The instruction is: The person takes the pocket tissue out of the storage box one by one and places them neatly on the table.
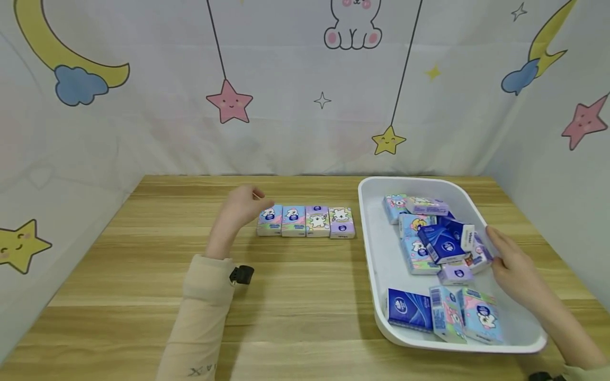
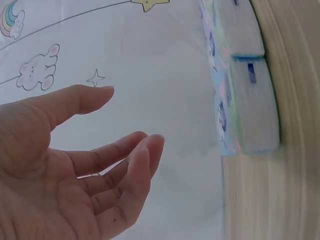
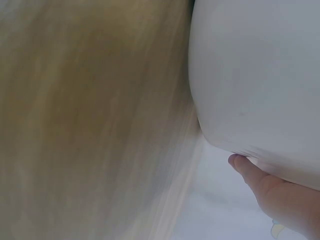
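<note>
Four pastel rectangular tissue packs (image 1: 315,223) aligned, likely for neatness; left grip (image 1: 243,203) loose, empty; right grip (image 1: 517,270) clasping white plastic tub (image 1: 381,254), probably for steadiness.

Curtained-off tabletop workspace: cartoon-printed cloth (image 1: 286,58) around three sides, wood-grain table (image 1: 295,307).

X (image 1: 195,372) on sleeve (image 1: 202,317), packet (image 1: 440,243) lettering too small
</note>
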A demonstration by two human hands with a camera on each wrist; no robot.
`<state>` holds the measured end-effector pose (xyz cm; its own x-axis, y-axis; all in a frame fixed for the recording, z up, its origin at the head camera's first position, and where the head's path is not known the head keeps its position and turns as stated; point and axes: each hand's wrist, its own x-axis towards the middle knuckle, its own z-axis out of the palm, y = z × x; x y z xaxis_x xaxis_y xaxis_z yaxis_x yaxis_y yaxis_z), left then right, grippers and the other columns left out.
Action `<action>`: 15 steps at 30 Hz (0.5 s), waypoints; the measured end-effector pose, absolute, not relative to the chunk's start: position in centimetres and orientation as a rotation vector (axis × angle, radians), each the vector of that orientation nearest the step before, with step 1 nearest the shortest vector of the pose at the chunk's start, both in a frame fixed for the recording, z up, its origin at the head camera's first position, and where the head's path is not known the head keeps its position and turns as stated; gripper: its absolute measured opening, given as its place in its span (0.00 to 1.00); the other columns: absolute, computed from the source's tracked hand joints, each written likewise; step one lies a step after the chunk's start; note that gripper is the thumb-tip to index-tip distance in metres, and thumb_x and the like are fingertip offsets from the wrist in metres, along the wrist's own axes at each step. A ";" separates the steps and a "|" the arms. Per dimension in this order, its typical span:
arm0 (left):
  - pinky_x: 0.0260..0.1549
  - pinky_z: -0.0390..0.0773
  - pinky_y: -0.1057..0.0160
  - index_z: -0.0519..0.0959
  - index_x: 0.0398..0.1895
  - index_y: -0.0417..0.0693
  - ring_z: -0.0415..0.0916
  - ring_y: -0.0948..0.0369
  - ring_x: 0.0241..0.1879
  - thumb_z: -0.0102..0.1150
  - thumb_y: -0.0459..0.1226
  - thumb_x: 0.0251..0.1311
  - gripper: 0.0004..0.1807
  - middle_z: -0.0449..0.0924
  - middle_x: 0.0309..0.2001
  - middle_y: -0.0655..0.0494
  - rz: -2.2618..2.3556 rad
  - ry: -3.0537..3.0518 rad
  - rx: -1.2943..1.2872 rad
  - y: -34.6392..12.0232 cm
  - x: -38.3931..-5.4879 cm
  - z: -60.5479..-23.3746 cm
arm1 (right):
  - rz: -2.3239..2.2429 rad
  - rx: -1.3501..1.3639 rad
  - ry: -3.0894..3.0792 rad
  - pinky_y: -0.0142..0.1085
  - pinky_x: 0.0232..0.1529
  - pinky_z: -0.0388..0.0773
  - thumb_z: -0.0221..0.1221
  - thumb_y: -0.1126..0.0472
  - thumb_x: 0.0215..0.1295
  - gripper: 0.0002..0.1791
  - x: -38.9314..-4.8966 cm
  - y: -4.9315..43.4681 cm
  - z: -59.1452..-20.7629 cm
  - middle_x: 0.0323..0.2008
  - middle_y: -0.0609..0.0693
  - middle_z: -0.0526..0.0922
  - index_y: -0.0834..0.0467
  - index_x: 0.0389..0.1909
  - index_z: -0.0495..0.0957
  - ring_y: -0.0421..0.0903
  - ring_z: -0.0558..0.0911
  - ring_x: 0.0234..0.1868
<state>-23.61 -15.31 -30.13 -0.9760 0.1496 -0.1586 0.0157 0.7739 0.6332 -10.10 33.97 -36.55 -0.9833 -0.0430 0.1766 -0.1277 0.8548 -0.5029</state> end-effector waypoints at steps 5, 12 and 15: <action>0.51 0.76 0.49 0.71 0.60 0.39 0.74 0.47 0.54 0.55 0.49 0.64 0.27 0.76 0.56 0.42 1.009 2.789 0.221 -13.5 -22.9 -29.3 | 0.790 0.139 -2.865 0.72 0.61 0.48 0.39 0.77 0.63 0.34 -10.2 34.0 -36.4 0.68 0.79 0.49 0.71 0.72 0.44 0.81 0.51 0.64; 0.48 0.78 0.52 0.72 0.59 0.42 0.75 0.50 0.51 0.57 0.47 0.63 0.26 0.77 0.53 0.46 1.069 2.788 0.328 -11.2 -22.0 -28.7 | 0.781 0.135 -2.868 0.71 0.62 0.48 0.39 0.77 0.64 0.34 -10.3 33.9 -36.4 0.68 0.79 0.50 0.71 0.72 0.44 0.81 0.51 0.64; 0.48 0.78 0.53 0.72 0.59 0.41 0.76 0.51 0.52 0.57 0.46 0.63 0.26 0.77 0.53 0.46 1.094 2.778 0.389 -10.0 -21.6 -28.6 | 0.779 0.133 -2.869 0.71 0.62 0.48 0.39 0.78 0.63 0.34 -10.3 33.9 -36.4 0.67 0.79 0.50 0.72 0.72 0.45 0.81 0.52 0.64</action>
<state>-21.56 -10.02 -28.64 -0.9582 0.2847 -0.0272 0.1897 0.7039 0.6845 -10.26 33.87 -36.41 -0.9823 -0.0421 0.1824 -0.1286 0.8600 -0.4937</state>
